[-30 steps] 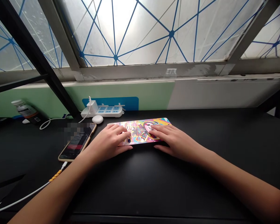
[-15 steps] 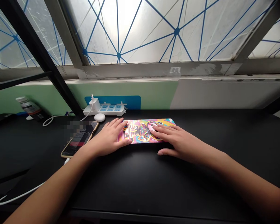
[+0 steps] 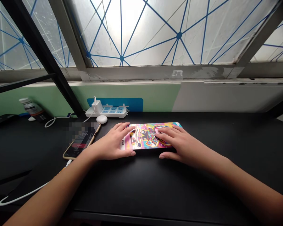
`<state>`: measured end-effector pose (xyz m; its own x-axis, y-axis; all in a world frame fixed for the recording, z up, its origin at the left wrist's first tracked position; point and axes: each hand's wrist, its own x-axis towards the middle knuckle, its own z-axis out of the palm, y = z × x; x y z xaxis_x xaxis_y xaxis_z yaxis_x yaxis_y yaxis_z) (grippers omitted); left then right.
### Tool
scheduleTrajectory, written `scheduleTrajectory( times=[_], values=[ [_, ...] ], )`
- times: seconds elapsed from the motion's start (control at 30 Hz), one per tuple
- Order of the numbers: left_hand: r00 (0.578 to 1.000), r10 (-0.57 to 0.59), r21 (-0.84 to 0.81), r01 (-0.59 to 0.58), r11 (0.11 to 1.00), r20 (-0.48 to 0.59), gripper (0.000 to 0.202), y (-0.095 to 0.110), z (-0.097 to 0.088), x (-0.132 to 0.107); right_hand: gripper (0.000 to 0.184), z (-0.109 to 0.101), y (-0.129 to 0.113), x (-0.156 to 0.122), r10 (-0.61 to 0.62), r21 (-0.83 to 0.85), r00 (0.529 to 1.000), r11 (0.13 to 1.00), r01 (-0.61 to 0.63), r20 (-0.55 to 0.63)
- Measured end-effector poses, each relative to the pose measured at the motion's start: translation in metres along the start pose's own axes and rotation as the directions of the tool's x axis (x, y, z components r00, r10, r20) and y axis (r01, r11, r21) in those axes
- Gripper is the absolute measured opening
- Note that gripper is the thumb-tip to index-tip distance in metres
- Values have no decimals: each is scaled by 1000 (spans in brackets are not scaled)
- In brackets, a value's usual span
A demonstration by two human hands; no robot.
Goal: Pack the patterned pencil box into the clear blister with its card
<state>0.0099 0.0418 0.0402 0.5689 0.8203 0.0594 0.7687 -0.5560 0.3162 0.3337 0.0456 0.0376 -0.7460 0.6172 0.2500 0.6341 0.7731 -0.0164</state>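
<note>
A flat, slim box (image 3: 145, 138) with a bright pink, yellow and blue cartoon print lies on the black desk in front of me. The letters "BOX" show at its left end. My left hand (image 3: 115, 141) spans that end, its fingers over the top and far edge and its thumb along the near edge. Toward the right end, my right hand (image 3: 175, 141) lies with outstretched fingers flat on the printed top. Its thumb points out over the desk, short of the near edge. Both palms hide parts of the print.
Left of the box lies a phone (image 3: 81, 142) with a white cable (image 3: 25, 196) running off it. Behind are a white power strip (image 3: 108, 111) with a plugged-in charger and a small white rounded case (image 3: 102, 119). A bottle (image 3: 30, 105) and a black frame post (image 3: 47, 62) stand at left.
The box has shifted slightly right and toward me, with my left hand moving along. "BOX" at its left end has come into sight. My right hand has barely moved.
</note>
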Motion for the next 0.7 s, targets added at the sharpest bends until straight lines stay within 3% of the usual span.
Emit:
scheduleTrajectory(
  times=[0.17,0.33,0.5,0.7],
  values=[
    [1000,24,-68,-23,997,11,95,0,-2,-1,77,14,-13,8,-60,-36,998,997,61,23],
    [999,34,-95,-34,995,-5,95,-4,-1,1,78,11,-14,6,-36,12,997,999,36,67],
    [999,28,-109,-30,994,-15,95,-5,-4,2,89,1,2,-4,19,115,985,993,-40,172],
    [1000,12,-120,-12,993,-5,93,-4,-6,0,72,-20,39,-19,75,129,972,986,-106,221]
  ],
)
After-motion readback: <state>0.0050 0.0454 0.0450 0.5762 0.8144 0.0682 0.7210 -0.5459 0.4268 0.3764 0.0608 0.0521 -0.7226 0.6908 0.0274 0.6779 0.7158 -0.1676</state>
